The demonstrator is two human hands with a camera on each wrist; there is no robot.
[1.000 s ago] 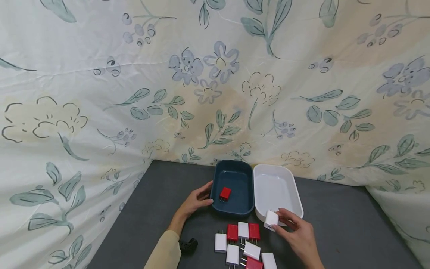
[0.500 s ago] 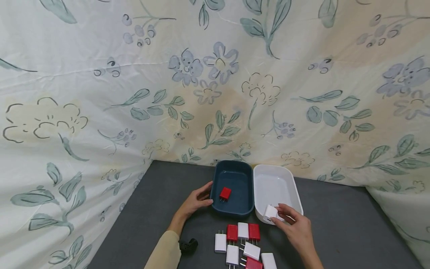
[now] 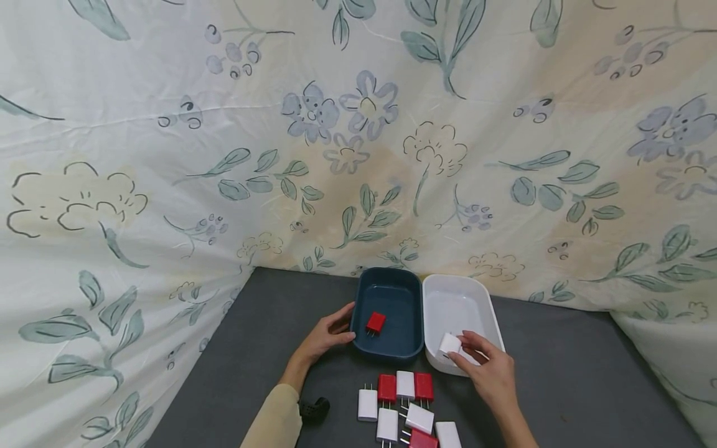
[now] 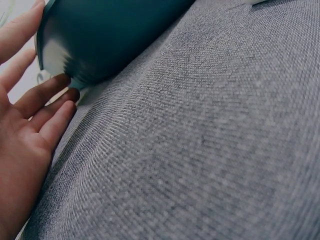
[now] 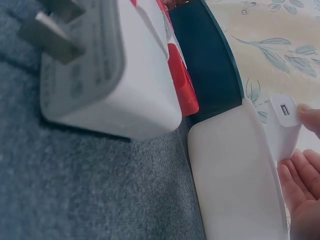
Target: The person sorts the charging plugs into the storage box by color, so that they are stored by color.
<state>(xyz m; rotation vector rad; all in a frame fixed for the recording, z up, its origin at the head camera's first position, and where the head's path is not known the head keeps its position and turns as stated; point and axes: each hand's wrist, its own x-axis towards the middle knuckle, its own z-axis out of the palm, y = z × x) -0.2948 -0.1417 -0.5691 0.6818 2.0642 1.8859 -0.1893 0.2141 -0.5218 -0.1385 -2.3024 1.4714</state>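
My right hand (image 3: 486,366) pinches a white USB wall charger (image 3: 449,345) above the near end of the white bin (image 3: 496,323). In the right wrist view the charger (image 5: 284,117) shows its USB port, with thumb and fingertips on it, over the bin's rim. My left hand (image 3: 323,336) rests its fingertips against the left side of the dark blue bin (image 3: 392,355). Seen from the left wrist, the fingers of that hand (image 4: 27,135) are loosely extended beside the bin's wall (image 4: 115,35). A red charger (image 3: 376,322) lies inside the blue bin.
On the dark grey table (image 3: 224,386), several chargers lie in front of the bins, among them a white charger (image 3: 367,404) and a red charger (image 3: 424,387). A black wristband object (image 3: 315,409) is by the left wrist. Floral fabric (image 3: 358,155) hangs behind the table.
My right hand has moved forward and slightly left, carrying the white charger from the white bin's near edge to over its inside. The left hand stays put.
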